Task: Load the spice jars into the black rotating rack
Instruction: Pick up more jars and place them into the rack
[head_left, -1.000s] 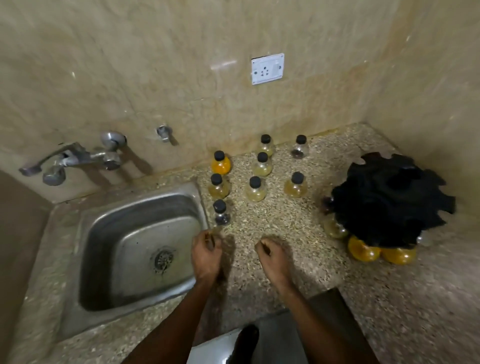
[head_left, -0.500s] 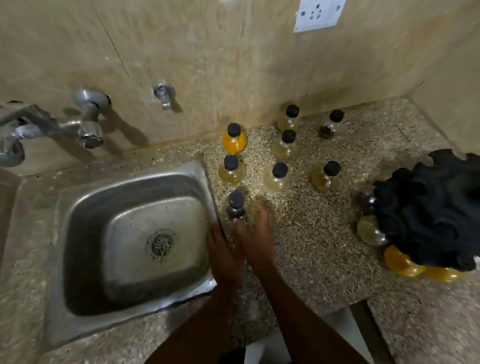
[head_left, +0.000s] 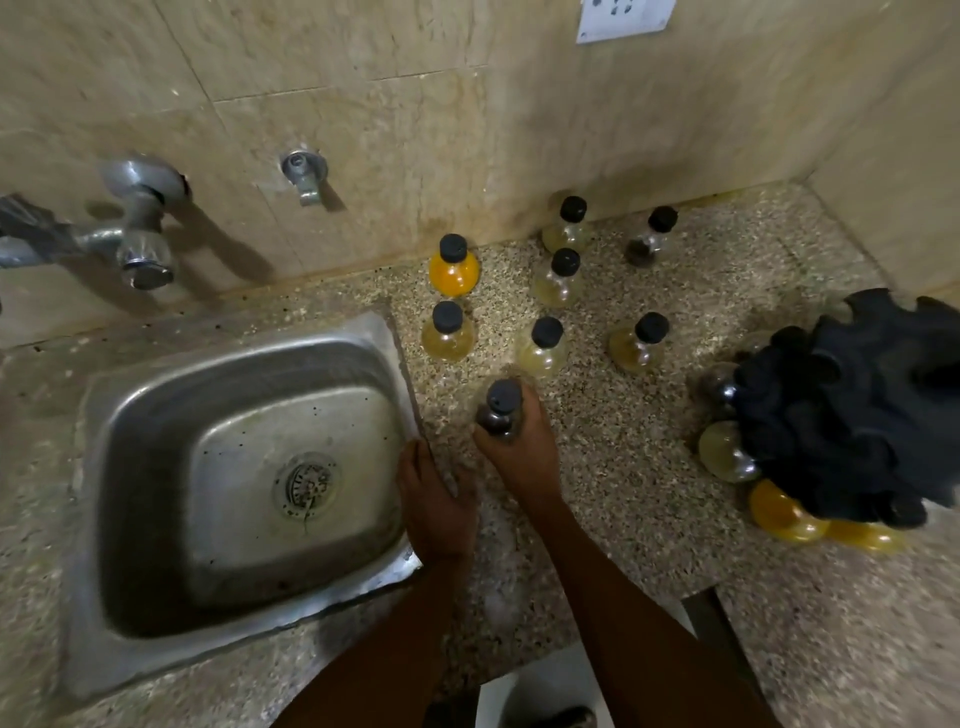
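— Glass first: what is the right hand holding?

— A small round-bellied clear glass jar with dark contents and a black screw cap. The fingers curl round its belly, cap uppermost, over the speckled granite surface just right of the sink. Whether its base touches the stone I cannot tell; it is blurred.

— And the left hand?

— It grips nothing. It rests on the raised right rim of the square stainless steel sink, fingers lying loosely over the edge.

— The other jars?

— Seven of the same bulbous shape stand behind the held one, all black-capped. A bright orange-filled jar is near the wall, a pale yellow jar just in front of it. To their right stand three more pale yellow jars, one behind another, then an amber jar and a dark-bottomed jar by the wall.

— The rack?

— The black plastic rotating rack with a scalloped, notched top sits at the right edge, well apart from the hands. Round jars hang under its near rim: dark, pale yellow, two orange.

— Beyond that?

— Beige marbled wall tiles, a chrome tap above the sink, a white socket plate.
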